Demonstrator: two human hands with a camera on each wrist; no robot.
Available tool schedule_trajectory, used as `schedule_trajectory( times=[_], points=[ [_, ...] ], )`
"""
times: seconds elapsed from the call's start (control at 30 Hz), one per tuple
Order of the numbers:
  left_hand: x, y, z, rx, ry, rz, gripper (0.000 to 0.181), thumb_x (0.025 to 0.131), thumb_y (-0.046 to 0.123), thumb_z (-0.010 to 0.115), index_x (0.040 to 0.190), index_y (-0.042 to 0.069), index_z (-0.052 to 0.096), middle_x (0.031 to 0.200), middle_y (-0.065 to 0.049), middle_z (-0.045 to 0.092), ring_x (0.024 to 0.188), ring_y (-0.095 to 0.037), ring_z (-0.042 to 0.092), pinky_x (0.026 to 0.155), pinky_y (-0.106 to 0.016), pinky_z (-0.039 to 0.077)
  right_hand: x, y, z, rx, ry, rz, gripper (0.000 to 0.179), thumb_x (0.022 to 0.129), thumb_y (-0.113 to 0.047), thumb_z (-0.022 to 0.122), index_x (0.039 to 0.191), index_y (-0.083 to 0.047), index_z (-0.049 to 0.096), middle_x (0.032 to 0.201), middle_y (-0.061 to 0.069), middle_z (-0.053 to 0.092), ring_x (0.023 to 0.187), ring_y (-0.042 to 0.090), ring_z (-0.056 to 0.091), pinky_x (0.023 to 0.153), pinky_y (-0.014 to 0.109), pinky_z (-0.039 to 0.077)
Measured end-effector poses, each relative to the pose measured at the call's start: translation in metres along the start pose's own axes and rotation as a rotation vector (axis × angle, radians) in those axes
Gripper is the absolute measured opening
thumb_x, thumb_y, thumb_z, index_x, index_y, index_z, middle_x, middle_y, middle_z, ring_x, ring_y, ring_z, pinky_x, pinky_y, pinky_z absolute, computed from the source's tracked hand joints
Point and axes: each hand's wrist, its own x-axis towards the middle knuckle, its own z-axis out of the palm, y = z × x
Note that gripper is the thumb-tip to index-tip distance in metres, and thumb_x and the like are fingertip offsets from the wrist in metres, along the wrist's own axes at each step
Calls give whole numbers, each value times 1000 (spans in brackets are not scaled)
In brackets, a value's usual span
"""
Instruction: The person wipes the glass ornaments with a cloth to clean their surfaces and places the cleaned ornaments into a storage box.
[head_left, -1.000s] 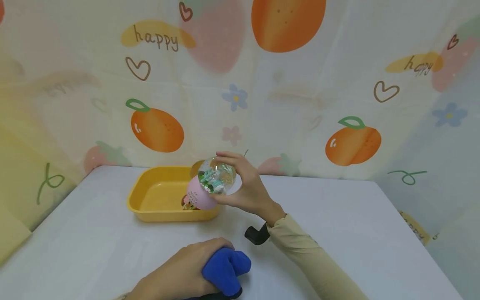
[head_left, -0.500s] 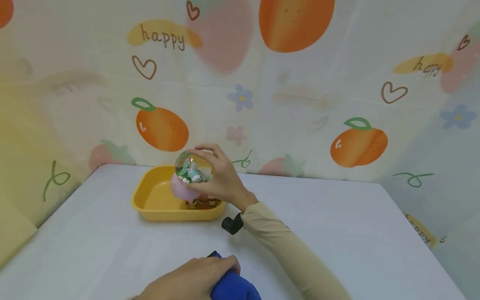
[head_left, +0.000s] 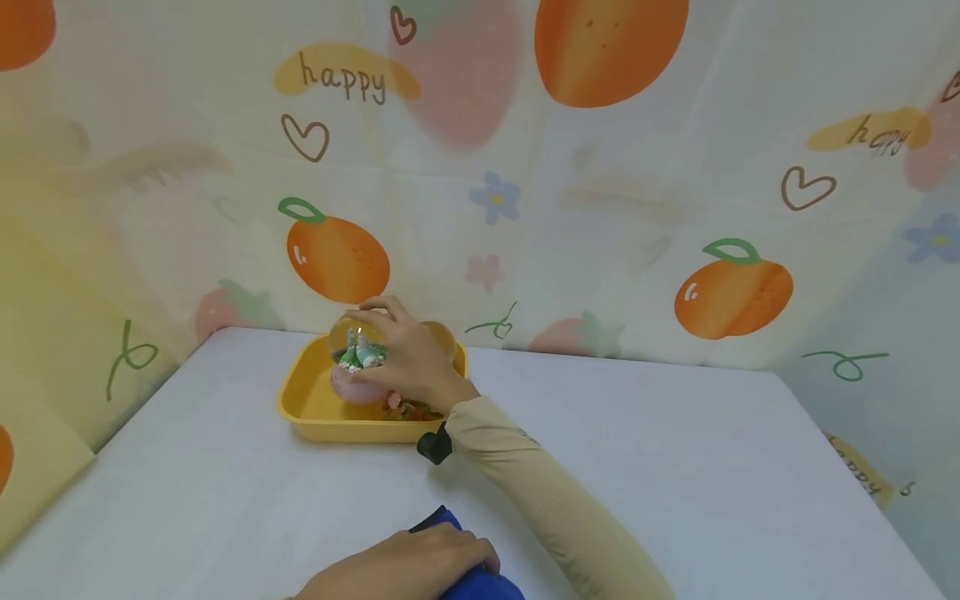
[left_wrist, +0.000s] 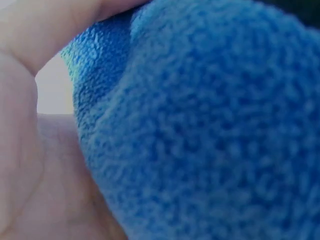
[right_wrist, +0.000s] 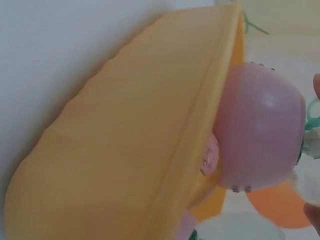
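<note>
In the head view my right hand (head_left: 416, 358) holds a snow globe (head_left: 358, 386) by its clear dome, with thumb and fingers on either side. It has a pink base and small green and white figures inside. The globe is upright, at the left part of the yellow tray (head_left: 360, 432). Seen from the right wrist, its pink base (right_wrist: 262, 127) is at the tray's rim; whether it touches the bottom is hidden. My left hand (head_left: 405, 567) grips a blue fuzzy cloth (left_wrist: 210, 120) near the table's front edge, with a black edge showing beside it.
Another snow globe (head_left: 438, 337) stands in the tray's right part, mostly behind my right hand, with small figures (head_left: 408, 408) near its base. A black wrist device (head_left: 435, 444) hangs under my right wrist in front of the tray. A printed curtain backs the white table (head_left: 637, 467).
My right hand has carried the snow globe left and down to the tray, turning it from tilted to upright. My left hand has shifted slightly down and right with the blue cloth.
</note>
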Motion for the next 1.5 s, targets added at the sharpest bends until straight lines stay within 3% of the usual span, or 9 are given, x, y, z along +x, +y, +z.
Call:
schedule_trajectory(
  times=[0.2,0.43,0.7,0.9,0.97,1.13,1.33,1.5],
  points=[
    [1,1,1,28,1,64,48,90,55,64,130,32,51,125,16,58,112,2,51,87,-25,53,2,1,9,-54,-85,25,73,75,-27,87,140,-17,55,139,2,48,107,14,60,85,11,48],
    [2,3,3,84,29,136,42,92,54,61,125,29,55,121,16,59,110,4,50,88,-22,51,-6,5,20,-49,-202,115,75,77,-32,85,143,-17,52,144,0,43,97,12,61,86,12,49],
    [6,4,1,120,39,154,37,94,51,60,119,25,59,116,16,61,106,5,52,87,-19,50,-8,7,24,-81,-220,75,76,77,-36,85,141,-13,50,141,5,42,76,9,57,71,8,47],
    [13,5,1,69,61,135,38,91,53,64,117,25,60,109,20,63,94,9,53,80,-18,51,-9,6,10,19,-272,171,73,81,-35,82,144,-17,48,148,3,41,119,19,56,101,25,50],
    [16,3,2,45,78,135,42,89,54,66,117,23,61,108,18,64,92,10,54,78,-18,52,-12,6,3,25,-255,172,71,83,-35,80,144,-17,48,150,3,41,130,21,51,106,28,47],
    [26,-1,10,85,146,121,51,84,56,71,118,19,63,110,11,68,93,6,61,77,-21,55,-30,10,-18,104,-131,133,64,85,-27,79,141,-12,52,148,4,44,134,23,48,109,34,45],
    [33,9,9,76,177,1,52,80,48,79,120,20,62,111,8,69,92,1,65,77,-24,57,-49,27,-36,106,71,4,51,84,-16,79,130,-4,60,136,10,55,126,23,55,106,36,48],
    [37,13,9,109,157,-30,57,81,52,77,126,22,60,115,9,68,97,-2,65,79,-27,58,-66,42,-50,59,124,44,49,85,-18,78,130,-5,60,135,10,56,127,25,55,108,39,46]
  ],
)
